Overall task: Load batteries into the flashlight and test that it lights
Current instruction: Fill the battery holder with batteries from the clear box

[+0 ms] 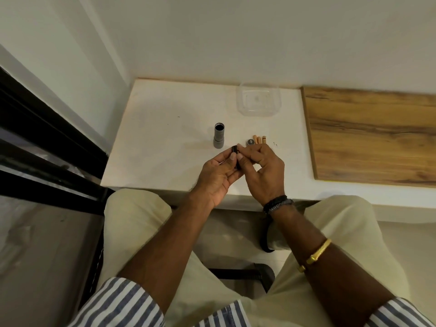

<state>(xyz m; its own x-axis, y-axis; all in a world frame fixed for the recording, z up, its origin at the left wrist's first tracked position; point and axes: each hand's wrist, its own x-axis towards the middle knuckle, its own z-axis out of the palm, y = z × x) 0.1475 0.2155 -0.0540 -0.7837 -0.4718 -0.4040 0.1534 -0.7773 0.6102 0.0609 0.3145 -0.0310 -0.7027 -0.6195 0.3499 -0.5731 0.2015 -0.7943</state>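
Note:
A grey flashlight body (218,136) stands upright on the white tabletop (165,128), its open dark end facing up. To its right lie three orange batteries (259,139) side by side, with a round grey end cap (250,142) just left of them. Above the table's front part, my left hand (218,175) and my right hand (262,168) together hold a small black battery holder (235,152) between their fingertips. Most of that black part is hidden by my fingers.
A clear plastic container (259,99) sits at the back of the tabletop near the wall. A wooden panel (372,135) covers the surface to the right. A dark window frame (47,142) runs along the left. My knees are below the table edge.

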